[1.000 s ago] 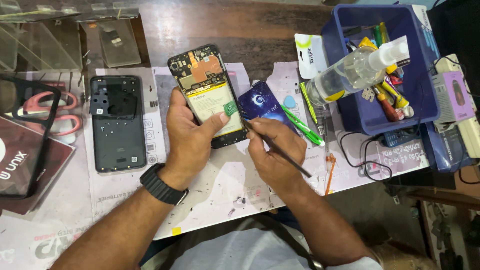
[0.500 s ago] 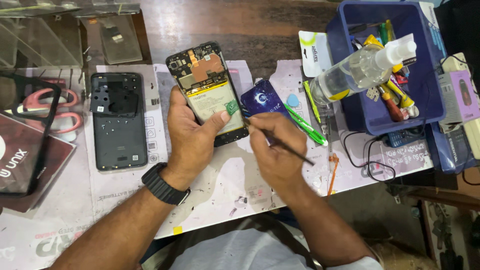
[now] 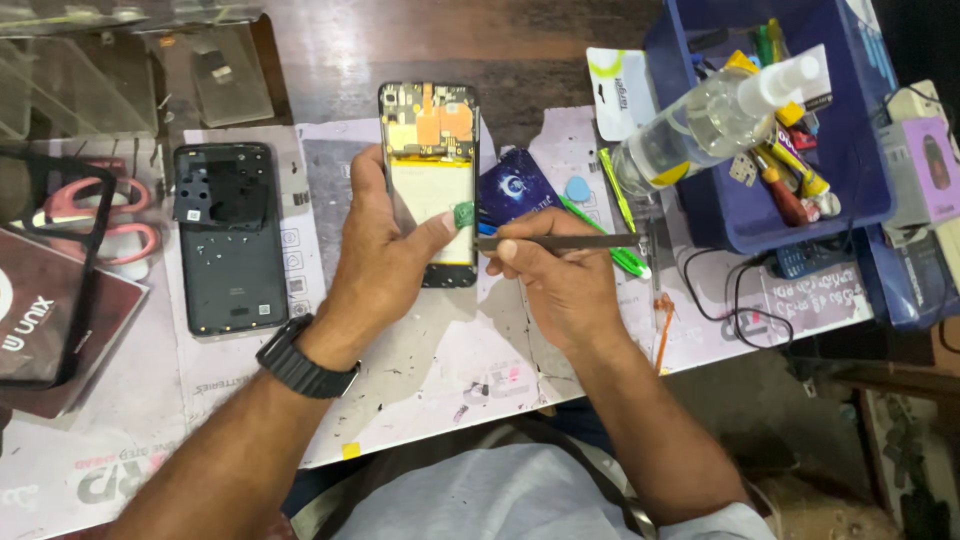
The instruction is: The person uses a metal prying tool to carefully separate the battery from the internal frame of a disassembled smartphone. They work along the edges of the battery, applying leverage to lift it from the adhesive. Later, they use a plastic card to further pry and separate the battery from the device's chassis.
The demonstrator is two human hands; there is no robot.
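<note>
over the paper-covered bench, your left hand [image 3: 385, 262] grips the opened phone [image 3: 432, 180] while your right hand [image 3: 555, 285] pinches a thin pry tool [image 3: 560, 241] at its battery edge; prying seems underway, so lever gently.

— Middle of the counter [image 3: 420, 380]? 
— Opened phone [image 3: 430, 180] there, under the left hand [image 3: 385, 265]; right hand [image 3: 560, 285] just right of it, holding a thin tool [image 3: 560, 241] pointed at the phone's right edge.
— Left of that?
— Back cover [image 3: 230, 235] lying flat; scissors [image 3: 95, 215] further left.
— And right?
— Card [image 3: 515, 190] beside the phone, then a bin [image 3: 860, 150] with a spray bottle [image 3: 710, 115] and screwdrivers [image 3: 790, 175] in it.
</note>
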